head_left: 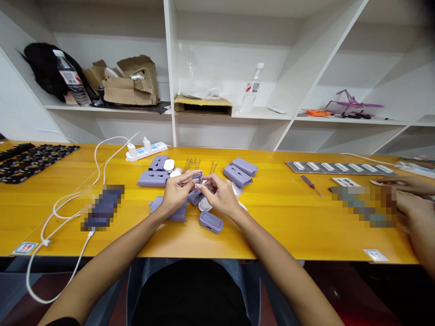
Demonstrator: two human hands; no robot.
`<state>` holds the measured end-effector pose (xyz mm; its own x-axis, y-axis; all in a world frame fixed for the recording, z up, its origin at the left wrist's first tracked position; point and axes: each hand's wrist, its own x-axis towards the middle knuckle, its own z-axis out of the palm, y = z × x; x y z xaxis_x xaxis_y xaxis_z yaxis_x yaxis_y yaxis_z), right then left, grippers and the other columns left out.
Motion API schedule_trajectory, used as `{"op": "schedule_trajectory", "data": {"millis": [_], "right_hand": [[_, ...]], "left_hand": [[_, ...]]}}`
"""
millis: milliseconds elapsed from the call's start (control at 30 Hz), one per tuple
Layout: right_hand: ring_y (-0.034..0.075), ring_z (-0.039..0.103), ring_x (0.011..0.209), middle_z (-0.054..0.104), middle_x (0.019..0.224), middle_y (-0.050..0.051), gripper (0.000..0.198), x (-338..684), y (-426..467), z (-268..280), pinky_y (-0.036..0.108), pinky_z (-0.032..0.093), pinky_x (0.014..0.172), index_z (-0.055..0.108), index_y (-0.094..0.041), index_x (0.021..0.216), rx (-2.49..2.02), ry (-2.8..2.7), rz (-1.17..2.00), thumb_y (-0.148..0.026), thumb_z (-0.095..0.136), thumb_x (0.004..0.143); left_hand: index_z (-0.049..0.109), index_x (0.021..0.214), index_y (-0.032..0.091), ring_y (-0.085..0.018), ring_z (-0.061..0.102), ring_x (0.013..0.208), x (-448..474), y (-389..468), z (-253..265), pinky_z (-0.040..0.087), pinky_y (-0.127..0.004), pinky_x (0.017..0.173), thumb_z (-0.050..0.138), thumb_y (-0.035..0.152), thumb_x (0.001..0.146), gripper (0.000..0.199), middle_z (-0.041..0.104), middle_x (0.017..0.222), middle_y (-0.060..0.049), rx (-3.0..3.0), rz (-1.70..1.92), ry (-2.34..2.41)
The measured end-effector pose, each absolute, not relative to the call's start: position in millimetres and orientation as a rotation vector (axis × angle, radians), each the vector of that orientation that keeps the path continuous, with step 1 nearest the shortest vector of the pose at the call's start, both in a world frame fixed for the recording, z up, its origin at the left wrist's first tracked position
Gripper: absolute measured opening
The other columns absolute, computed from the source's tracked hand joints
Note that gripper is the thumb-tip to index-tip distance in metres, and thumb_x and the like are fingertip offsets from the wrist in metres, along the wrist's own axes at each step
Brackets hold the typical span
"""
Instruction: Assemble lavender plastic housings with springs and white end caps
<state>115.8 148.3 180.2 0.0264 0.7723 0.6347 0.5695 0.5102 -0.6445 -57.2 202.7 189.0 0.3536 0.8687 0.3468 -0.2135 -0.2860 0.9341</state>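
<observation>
My left hand and my right hand meet over the middle of the table, fingers closed around a small purple-grey plastic part. The fingers cover most of it, so its full shape is hidden. Beneath and around the hands lie purple plastic housings, more of them to the right, and a white round piece. Thin wire springs stand just beyond my fingers. Closer to me rests a purple oval-topped piece.
A phone on a white cable and a power strip are at left. To the right lie a screwdriver and a long grey strip; another person's hand works there. White shelves stand behind.
</observation>
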Motion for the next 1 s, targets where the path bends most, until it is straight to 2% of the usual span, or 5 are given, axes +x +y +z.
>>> {"op": "schedule_trajectory", "data": {"millis": [167,367,633,900,1000], "right_hand": [[0.018,0.068,0.064,0.074,0.073,0.001,0.021,115.1,148.2,180.8,0.028,0.047,0.059,0.068,-0.023,0.102,-1.162,-1.657,0.247,-0.042,0.073,0.098],[0.019,0.07,0.065,0.076,0.075,0.002,0.022,113.3,146.7,181.4,0.029,0.05,0.06,0.068,-0.022,0.104,-1.147,-1.648,0.278,-0.042,0.074,0.097],[0.019,0.071,0.066,0.077,0.079,0.002,0.026,109.5,147.7,177.6,0.03,0.054,0.062,0.064,-0.023,0.105,-1.089,-1.591,0.365,-0.044,0.076,0.096],[0.019,0.068,0.064,0.076,0.079,0.003,0.03,106.8,148.8,172.8,0.03,0.053,0.059,0.064,-0.023,0.107,-1.092,-1.558,0.387,-0.048,0.076,0.096],[0.018,0.068,0.065,0.076,0.08,0.003,0.03,106.1,149.1,172.1,0.03,0.052,0.059,0.065,-0.023,0.109,-1.083,-1.553,0.392,-0.048,0.076,0.096]], "left_hand": [[0.084,0.12,0.015,-0.026,0.082,0.099,-57.8,201.6,191.3,0.068,-0.036,0.091,0.091,0.044,0.079,0.051,0.085,0.111,-0.013,1.422,1.178,0.624],[0.085,0.119,0.014,-0.019,0.078,0.076,-57.8,199.7,194.4,0.066,-0.027,0.069,0.091,0.039,0.078,0.048,0.085,0.099,-0.011,1.413,1.183,0.662],[0.083,0.123,0.016,-0.011,0.065,0.061,-59.4,202.0,195.5,0.058,-0.022,0.059,0.087,0.038,0.08,0.048,0.084,0.088,-0.006,1.482,1.202,0.654],[0.085,0.107,0.014,-0.015,0.069,0.064,-56.1,205.0,191.8,0.053,-0.023,0.055,0.089,0.04,0.077,0.04,0.085,0.093,-0.011,1.451,1.254,0.672],[0.085,0.109,0.014,-0.015,0.067,0.063,-55.8,204.9,192.1,0.052,-0.024,0.054,0.089,0.04,0.077,0.041,0.084,0.093,-0.011,1.457,1.256,0.687]]}}
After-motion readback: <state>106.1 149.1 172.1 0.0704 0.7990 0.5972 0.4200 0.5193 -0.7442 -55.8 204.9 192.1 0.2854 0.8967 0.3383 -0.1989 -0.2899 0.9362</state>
